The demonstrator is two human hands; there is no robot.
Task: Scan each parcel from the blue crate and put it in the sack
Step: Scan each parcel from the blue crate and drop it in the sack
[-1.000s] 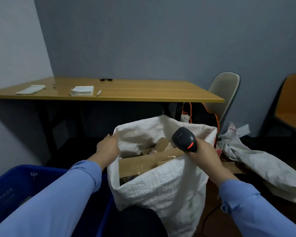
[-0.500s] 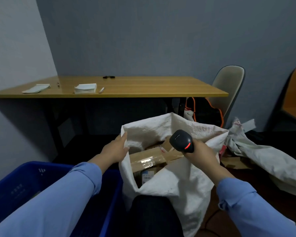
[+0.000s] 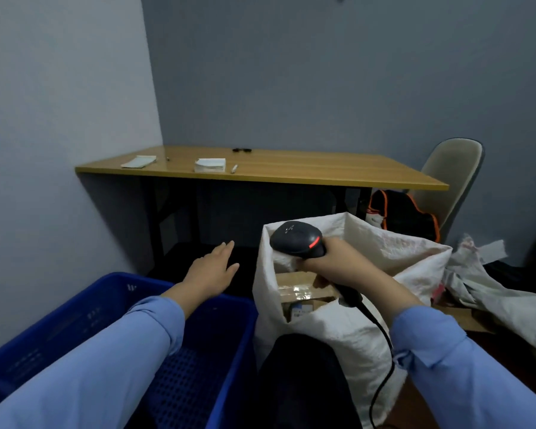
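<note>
1. Parcel (image 3: 304,289): brown carton with clear tape, lying inside the sack (image 3: 331,335), partly hidden by the near rim. A second item with a blue-and-white label shows just below it.
2. Sack: white woven, upright on the floor, mouth open, touching the right wall of the crate (image 3: 59,323).
3. Right grip (image 3: 334,258): fingers curled round the handle of the black scanner (image 3: 296,241), held over the sack mouth. A red strip glows on the scanner head. Its cable (image 3: 382,339) runs down the sack front.
4. Left grip (image 3: 212,270): fingers straight and slightly spread, palm down, holding nothing, above the far rim of the crate, just left of the sack.
5. Crate: blue plastic, mesh floor visible.
6. Surface (image 3: 291,168): wooden, behind the sack; carries two paper stacks (image 3: 210,164) and a pen (image 3: 234,168).
7. Chair (image 3: 449,178) at the right end of the surface; crumpled cloth (image 3: 477,274) on the floor right of the sack.
</note>
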